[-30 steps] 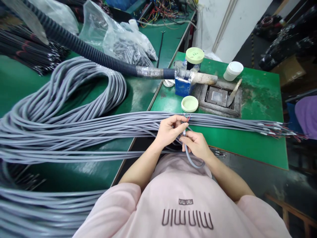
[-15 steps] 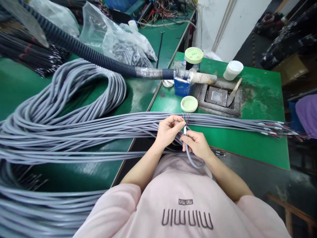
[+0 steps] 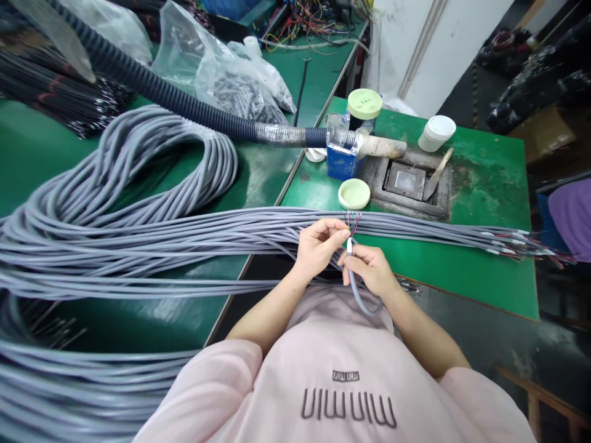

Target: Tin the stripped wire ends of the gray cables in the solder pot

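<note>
My left hand (image 3: 318,247) and my right hand (image 3: 369,269) meet over the bench edge around the end of a grey multi-core cable (image 3: 355,292). Thin coloured wires (image 3: 352,223) fan upward from that end, and a small white sleeve (image 3: 349,247) sits just below them. My right fingers grip the cable at the sleeve, while my left fingertips pinch beside it. Below my hands the cable curves down in a loop against my pale pink shirt. A thick bundle of similar grey cables (image 3: 184,246) passes just behind my hands.
The bundle runs across both green benches, with stripped ends (image 3: 512,242) at the right and a large coil (image 3: 184,154) at the left. Ahead stand a pale green lid (image 3: 354,194), a blue box (image 3: 341,161), black corrugated conduit (image 3: 184,112), and a metal pot (image 3: 406,181) set in the bench.
My hands and the white sleeve have shifted slightly right, and the coloured wires now stand more clearly above my fingers. The whole view has moved only a little.
</note>
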{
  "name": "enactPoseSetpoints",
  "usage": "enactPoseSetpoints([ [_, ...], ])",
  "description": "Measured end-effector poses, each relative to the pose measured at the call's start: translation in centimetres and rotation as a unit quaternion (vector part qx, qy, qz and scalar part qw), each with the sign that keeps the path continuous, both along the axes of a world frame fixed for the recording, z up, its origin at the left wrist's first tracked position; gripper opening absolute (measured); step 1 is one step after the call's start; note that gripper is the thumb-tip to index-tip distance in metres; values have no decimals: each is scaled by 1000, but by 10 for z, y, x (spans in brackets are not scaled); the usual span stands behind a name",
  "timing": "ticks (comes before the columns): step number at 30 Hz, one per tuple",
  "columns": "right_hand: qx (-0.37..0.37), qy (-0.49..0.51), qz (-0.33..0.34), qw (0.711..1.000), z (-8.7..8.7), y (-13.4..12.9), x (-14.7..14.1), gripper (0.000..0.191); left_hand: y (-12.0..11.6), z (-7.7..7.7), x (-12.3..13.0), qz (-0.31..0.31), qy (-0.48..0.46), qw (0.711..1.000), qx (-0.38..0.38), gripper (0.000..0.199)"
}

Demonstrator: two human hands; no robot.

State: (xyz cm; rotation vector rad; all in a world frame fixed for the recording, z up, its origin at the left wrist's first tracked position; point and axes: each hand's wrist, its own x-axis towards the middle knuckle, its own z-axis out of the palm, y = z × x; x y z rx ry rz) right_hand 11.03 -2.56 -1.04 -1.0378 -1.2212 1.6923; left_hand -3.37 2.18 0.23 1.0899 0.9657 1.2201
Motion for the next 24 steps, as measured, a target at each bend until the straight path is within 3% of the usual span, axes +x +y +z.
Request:
enactPoseSetpoints([
  [8,-45,91,-7,995,-6,0,-3,29,-8,-3,-1,19,52,995,81,17],
  [17,-105,185,4,977,6,9,-4,36,-12,2,-3,39,196,949,245,9],
  [21,-103,189,-11,977,9,12,-6,33,-12,3,-3,45,178,954,235,11],
  [24,-98,193,-27,976,7,14,-8,32,-14,2,0,39,123,976,177,13],
])
